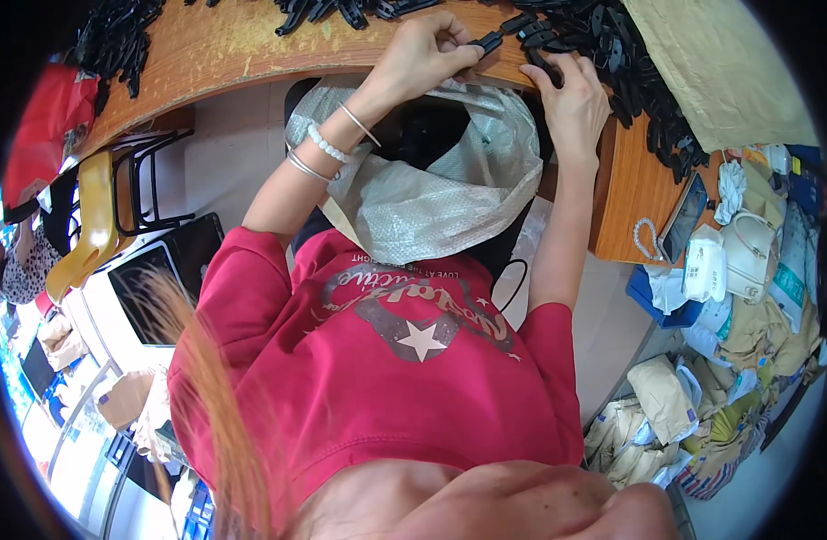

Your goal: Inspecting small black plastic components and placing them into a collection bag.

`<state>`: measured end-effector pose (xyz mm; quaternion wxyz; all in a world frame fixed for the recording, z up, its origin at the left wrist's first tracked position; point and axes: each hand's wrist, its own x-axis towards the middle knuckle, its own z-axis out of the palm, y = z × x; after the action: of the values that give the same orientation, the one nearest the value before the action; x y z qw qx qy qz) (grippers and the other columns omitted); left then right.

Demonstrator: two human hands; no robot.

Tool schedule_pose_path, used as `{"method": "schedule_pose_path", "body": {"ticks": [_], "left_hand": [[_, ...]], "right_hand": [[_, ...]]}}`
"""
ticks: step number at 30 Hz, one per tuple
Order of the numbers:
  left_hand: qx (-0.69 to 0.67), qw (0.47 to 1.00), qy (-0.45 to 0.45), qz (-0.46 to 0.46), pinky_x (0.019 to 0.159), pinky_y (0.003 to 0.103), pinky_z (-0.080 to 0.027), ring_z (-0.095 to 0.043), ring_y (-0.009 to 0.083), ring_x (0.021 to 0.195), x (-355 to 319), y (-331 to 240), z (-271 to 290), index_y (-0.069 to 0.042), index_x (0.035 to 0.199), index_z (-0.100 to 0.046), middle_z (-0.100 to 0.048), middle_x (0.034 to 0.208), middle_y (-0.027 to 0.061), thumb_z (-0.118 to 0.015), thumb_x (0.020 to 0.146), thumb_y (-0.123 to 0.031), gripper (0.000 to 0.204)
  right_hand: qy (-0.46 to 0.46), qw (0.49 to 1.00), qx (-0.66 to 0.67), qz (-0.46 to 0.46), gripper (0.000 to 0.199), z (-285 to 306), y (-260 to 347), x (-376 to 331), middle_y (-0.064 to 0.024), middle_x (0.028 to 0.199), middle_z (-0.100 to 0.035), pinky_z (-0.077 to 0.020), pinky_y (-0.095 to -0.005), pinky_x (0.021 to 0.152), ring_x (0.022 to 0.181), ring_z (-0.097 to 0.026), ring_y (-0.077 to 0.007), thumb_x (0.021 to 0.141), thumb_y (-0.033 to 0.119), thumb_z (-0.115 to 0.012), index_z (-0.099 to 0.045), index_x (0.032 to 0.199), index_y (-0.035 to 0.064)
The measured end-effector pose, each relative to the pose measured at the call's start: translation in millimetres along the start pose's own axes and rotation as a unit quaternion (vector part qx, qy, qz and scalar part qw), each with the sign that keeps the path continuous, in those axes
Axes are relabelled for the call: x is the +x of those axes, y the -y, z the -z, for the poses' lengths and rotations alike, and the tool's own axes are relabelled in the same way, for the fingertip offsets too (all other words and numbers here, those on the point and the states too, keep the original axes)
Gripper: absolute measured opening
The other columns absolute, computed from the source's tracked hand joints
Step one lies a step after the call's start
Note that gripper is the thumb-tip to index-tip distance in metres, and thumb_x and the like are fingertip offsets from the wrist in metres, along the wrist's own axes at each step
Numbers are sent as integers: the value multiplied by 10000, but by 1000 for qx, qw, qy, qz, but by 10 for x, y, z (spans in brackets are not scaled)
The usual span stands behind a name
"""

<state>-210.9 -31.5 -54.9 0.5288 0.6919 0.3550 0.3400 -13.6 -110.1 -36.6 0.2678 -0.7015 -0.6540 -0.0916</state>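
Note:
At the table's near edge, my left hand (424, 56) is closed, thumb and fingers pinching a small black plastic clip (488, 42). Bracelets circle that wrist. To its right, my right hand (573, 101) has its thumb and index finger curled round another dark clip (547, 68), beside a heap of similar black clips (616, 56). Below both hands, a white woven sack (431, 211) lies open across my lap. Its inside looks dark, and what it holds cannot be made out.
More black clips lie along the wooden table (220, 49), with another heap (116, 40) at its left. A beige sheet (728, 67) covers the right end. A phone (683, 216), tissue pack (704, 263) and cream bag (751, 255) are at right. A yellow chair (97, 216) stands left.

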Motion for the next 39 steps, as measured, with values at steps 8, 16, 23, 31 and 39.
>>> {"method": "schedule_pose_path", "body": {"ticks": [8, 16, 23, 31, 39], "left_hand": [[-313, 936, 110, 118, 538, 205, -491, -619, 129, 654, -88, -137, 163, 31, 1006, -546, -659, 892, 142, -575, 910, -129, 189], [-289, 940, 85, 162, 693, 194, -499, -591, 66, 757, -114, -250, 47, 41, 1083, -626, -649, 912, 44, -584, 923, -185, 280], [-161, 975, 112, 106, 620, 248, -513, -649, 122, 686, -196, -437, 44, 35, 994, -681, -686, 782, 74, -651, 881, -225, 285], [125, 978, 55, -157, 658, 355, -521, -652, 351, 740, -298, -459, 54, 16, 1076, -634, -650, 871, 233, -694, 779, -131, 337], [57, 993, 60, -88, 536, 276, -503, -634, 114, 601, -278, -429, -48, -52, 1075, -659, -679, 785, 77, -675, 854, -215, 275]], "right_hand": [[7, 817, 535, -217, 207, 175, 158, -76, -7, 715, -586, -351, -159, 458, 588, -513, -22, 877, 63, -631, -600, 1075, 10], [142, 840, 509, -124, 257, 372, 477, -198, -51, 759, -637, -391, -171, 507, 608, -537, -43, 901, 25, -551, -607, 1150, 4], [16, 900, 424, -97, 178, 245, 535, -253, -87, 812, -643, -465, -195, 528, 662, -644, -106, 815, -39, -653, -648, 993, -31], [-53, 877, 458, -136, 276, 295, 632, -183, -59, 936, -601, -452, -237, 678, 822, -561, -120, 773, 1, -703, -630, 1037, -26], [12, 879, 456, -139, 185, 172, 357, -181, -34, 851, -597, -431, -215, 676, 738, -531, -85, 796, -4, -667, -675, 981, -5]]}}
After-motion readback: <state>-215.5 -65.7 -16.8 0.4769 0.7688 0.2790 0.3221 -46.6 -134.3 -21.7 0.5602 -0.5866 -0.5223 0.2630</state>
